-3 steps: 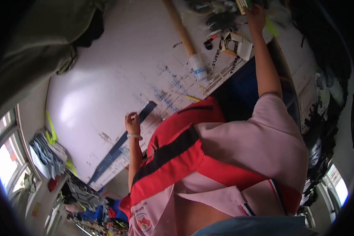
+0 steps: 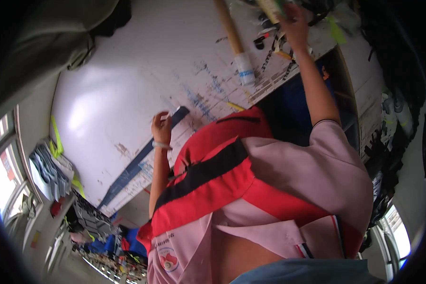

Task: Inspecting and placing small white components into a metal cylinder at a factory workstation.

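Blue strip [image 2: 142, 161]: flat on white tabletop [image 2: 128, 71], long axis diagonal, lower left to upper right.
Left hand [image 2: 162, 127]: curled, resting at strip's upper end; grip unclear.
Right hand [image 2: 294, 24]: stretched far, among clutter; closure unclear.
Wooden roller [image 2: 234, 40]: lengthwise between hands.

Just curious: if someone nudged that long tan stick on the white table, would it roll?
Probably: the stick looks round and lies flat on the table. It looks straight, so likely stiff. Its white-wrapped end may slow it.
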Demonstrator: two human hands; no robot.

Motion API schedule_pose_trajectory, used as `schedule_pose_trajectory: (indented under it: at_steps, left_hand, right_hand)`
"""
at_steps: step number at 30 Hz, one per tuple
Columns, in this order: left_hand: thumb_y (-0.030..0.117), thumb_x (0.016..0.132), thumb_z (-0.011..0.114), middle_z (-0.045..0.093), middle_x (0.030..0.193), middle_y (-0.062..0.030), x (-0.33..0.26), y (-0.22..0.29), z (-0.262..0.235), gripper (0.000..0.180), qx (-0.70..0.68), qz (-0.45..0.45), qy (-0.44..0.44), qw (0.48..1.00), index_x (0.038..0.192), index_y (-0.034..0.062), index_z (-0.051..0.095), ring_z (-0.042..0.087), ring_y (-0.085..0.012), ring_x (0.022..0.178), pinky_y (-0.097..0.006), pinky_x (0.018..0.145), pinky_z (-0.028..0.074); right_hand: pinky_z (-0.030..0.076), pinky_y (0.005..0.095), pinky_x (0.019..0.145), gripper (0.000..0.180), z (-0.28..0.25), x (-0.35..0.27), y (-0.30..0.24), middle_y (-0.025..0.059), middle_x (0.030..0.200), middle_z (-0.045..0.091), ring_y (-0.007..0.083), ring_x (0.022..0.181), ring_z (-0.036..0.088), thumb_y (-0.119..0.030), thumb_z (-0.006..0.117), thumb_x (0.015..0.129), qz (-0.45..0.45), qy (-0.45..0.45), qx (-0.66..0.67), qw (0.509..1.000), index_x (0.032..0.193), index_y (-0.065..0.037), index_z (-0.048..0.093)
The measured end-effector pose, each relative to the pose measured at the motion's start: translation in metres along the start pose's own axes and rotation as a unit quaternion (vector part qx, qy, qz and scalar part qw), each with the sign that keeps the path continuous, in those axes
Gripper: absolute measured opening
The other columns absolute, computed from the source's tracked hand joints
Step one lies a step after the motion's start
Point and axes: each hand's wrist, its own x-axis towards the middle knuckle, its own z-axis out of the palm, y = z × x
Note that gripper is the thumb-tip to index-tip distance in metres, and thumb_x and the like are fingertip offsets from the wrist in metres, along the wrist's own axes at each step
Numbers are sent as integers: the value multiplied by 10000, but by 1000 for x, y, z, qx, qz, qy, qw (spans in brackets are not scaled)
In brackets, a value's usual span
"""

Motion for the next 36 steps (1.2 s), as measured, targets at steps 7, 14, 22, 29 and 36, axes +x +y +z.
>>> schedule_pose_trajectory:
  at_steps: [7, 14, 22, 29, 36]
  left_hand:
    - [117, 670, 900, 454, 1423, -151, 21, 42, 27, 974, -8, 150, -36, 988, 1507, 111, 402, 599, -309, 1137, -407, 910, 539]
    - [94, 669, 888, 516, 1397, -189, 16, 2, 12, 929, 66, 205, -57, 975, 1482, 101, 439, 543, -390, 1259, -432, 1076, 471]
    - [87, 710, 853, 512, 1354, -210, -5, -2, 15, 978, 56, 197, -2, 979, 1539, 152, 338, 551, -416, 1214, -446, 1037, 492]
    - [257, 769, 807, 547, 1209, -230, -1, 1, 26, 611, 135, 206, 14, 969, 1275, 46, 536, 590, -420, 1104, -474, 928, 509]
    - [238, 761, 797, 561, 1137, -213, 8, 21, 29, 484, 228, 162, 25, 960, 1153, 65, 573, 613, -423, 1028, -463, 883, 527]
  right_hand:
    - [476, 388, 978, 526, 149, -194, -132, 70, 1050, 657, 267, 1045, 624, -51, 845, 680, -154, -249, 48, 955, 1161, -115, 641]
    - [486, 375, 916, 265, 181, -240, -141, 34, 988, 697, 235, 972, 640, -283, 807, 795, -145, -397, 45, 905, 988, -123, 722]
    - [523, 357, 672, 451, 204, -223, -123, 96, 796, 702, 230, 726, 679, -426, 797, 835, 130, -391, 5, 911, 951, -5, 684]
    - [534, 404, 660, 323, 189, -243, -152, 89, 730, 655, 296, 711, 683, -313, 778, 856, 80, -301, -62, 948, 885, -90, 546]
    - [555, 470, 714, 124, 178, -258, -169, 146, 815, 697, 346, 859, 690, -214, 690, 870, -108, -394, -98, 907, 965, -135, 693]
